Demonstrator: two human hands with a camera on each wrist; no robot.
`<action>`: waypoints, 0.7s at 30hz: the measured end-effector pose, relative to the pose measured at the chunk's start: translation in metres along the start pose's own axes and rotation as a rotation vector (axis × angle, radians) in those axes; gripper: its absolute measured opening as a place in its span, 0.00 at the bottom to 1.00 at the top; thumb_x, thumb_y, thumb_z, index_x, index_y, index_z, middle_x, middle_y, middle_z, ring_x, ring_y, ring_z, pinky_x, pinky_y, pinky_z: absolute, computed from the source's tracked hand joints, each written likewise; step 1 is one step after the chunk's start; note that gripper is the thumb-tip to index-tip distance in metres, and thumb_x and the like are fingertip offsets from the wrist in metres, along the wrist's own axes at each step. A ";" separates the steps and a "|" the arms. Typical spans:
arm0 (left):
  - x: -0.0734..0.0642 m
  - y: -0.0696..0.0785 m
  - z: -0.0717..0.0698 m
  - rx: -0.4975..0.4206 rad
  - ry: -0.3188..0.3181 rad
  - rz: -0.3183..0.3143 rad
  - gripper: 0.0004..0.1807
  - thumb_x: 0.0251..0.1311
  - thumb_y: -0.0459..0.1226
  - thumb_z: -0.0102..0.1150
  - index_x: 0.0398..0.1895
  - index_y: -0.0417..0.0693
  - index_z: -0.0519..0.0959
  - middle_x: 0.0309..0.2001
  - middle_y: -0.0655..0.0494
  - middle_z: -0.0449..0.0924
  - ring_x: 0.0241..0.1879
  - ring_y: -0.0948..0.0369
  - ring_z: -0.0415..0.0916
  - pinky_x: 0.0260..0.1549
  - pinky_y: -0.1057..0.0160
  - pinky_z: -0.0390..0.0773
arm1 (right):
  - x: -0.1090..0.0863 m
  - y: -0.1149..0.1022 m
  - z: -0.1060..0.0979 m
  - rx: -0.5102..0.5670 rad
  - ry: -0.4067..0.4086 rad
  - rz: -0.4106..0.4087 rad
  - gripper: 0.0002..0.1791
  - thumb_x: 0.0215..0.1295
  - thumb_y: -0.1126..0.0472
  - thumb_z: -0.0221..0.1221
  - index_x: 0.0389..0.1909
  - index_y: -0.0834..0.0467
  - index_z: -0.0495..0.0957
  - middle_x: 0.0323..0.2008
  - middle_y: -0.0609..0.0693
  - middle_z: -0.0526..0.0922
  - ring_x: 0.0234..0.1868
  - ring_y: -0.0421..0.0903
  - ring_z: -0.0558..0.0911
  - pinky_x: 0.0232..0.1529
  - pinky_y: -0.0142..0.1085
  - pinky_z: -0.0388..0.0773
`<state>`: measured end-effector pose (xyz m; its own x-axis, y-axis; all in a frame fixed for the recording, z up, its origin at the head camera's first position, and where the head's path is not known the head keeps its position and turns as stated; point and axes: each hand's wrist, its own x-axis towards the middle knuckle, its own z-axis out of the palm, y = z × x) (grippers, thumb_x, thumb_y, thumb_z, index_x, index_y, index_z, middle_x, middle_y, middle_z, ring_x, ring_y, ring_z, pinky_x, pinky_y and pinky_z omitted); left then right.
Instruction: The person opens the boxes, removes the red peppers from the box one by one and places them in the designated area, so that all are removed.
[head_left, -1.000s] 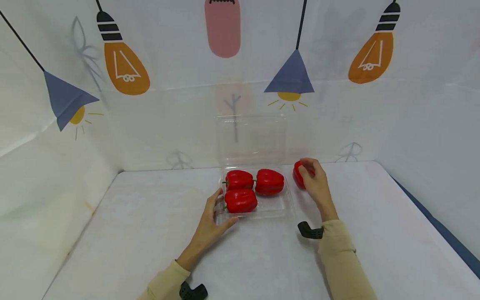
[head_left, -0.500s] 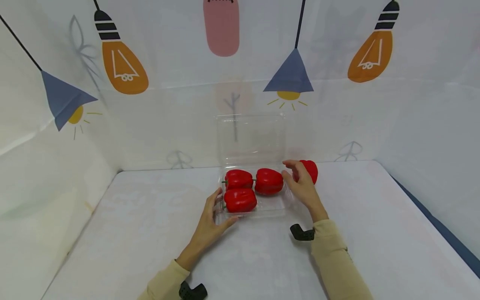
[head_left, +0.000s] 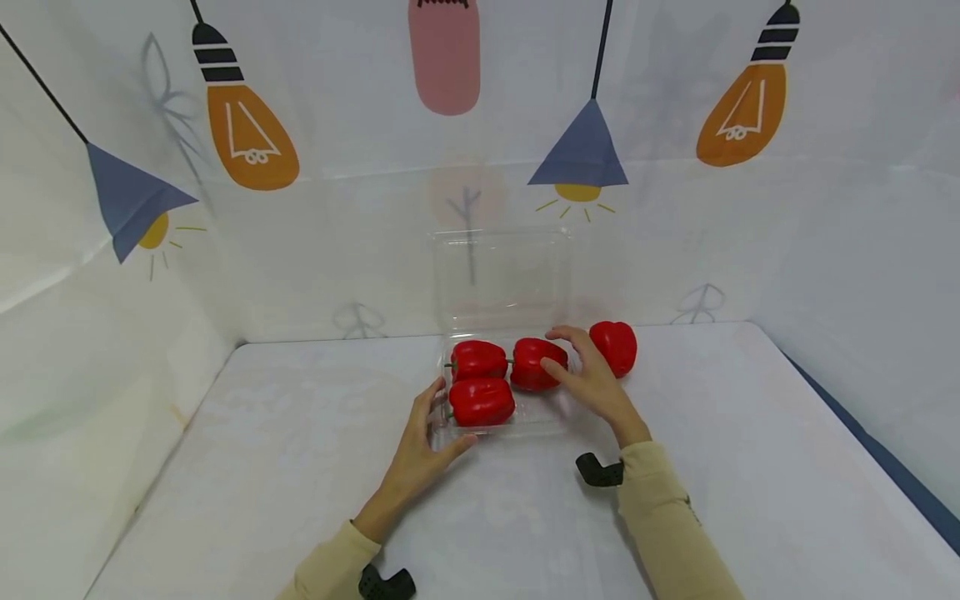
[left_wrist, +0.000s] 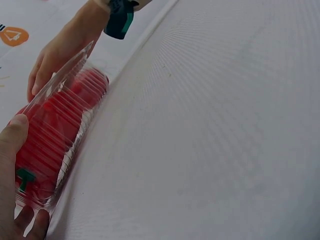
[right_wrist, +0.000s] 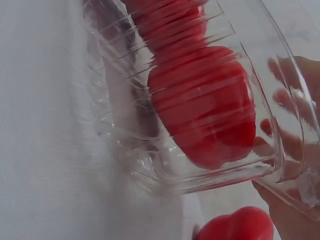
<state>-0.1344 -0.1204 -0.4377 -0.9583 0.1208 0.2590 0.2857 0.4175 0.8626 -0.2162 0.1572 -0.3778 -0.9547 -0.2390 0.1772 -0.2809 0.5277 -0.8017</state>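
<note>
Three red bell peppers lie in an open clear plastic clamshell box [head_left: 543, 427]: a back left pepper [head_left: 478, 360], a front left pepper [head_left: 482, 402] and a right pepper [head_left: 528, 367]. My left hand [head_left: 420, 442] holds the box at its front left corner, thumb on the front edge and fingers along the left side. Over the right end of the box, my right hand [head_left: 596, 383] reaches around the right pepper with thumb and fingers spread apart; firm contact cannot be made out. Another red bell pepper [head_left: 615, 348] lies on the table just right of the box.
The box's transparent lid [head_left: 502, 279] stands upright against the white printed cloth backdrop [head_left: 360, 242]. Everything sits near the back edge of the white table [head_left: 300, 433]. A dark camera mount [head_left: 386, 583] hangs at the left wrist, another mount [head_left: 600, 471] at the right.
My right hand has let go of the pepper outside the box and moved left over the right pepper inside it. My left hand has stayed at the box corner.
</note>
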 end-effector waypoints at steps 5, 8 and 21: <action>0.000 -0.001 0.001 0.002 -0.008 0.004 0.51 0.49 0.52 0.69 0.73 0.58 0.50 0.68 0.57 0.59 0.66 0.55 0.62 0.57 0.46 0.73 | 0.000 0.001 0.005 -0.062 -0.057 -0.036 0.32 0.59 0.52 0.64 0.63 0.50 0.64 0.67 0.51 0.63 0.69 0.52 0.61 0.65 0.56 0.65; 0.001 0.000 0.001 -0.006 -0.001 0.001 0.51 0.49 0.49 0.70 0.73 0.57 0.50 0.68 0.57 0.59 0.66 0.54 0.63 0.58 0.45 0.72 | 0.001 0.001 0.007 -0.072 -0.068 -0.056 0.34 0.59 0.54 0.64 0.65 0.51 0.62 0.67 0.51 0.62 0.69 0.52 0.61 0.64 0.54 0.67; -0.004 0.042 -0.011 -0.052 -0.029 -0.028 0.48 0.51 0.39 0.69 0.72 0.44 0.52 0.68 0.40 0.59 0.66 0.45 0.62 0.58 0.42 0.70 | -0.003 -0.001 0.012 -0.233 -0.078 -0.064 0.40 0.57 0.54 0.65 0.70 0.45 0.57 0.69 0.53 0.61 0.70 0.55 0.58 0.63 0.59 0.65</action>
<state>-0.1183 -0.1138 -0.3978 -0.9654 0.1359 0.2224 0.2579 0.3742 0.8908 -0.2117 0.1479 -0.3846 -0.9263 -0.3354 0.1718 -0.3644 0.6810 -0.6352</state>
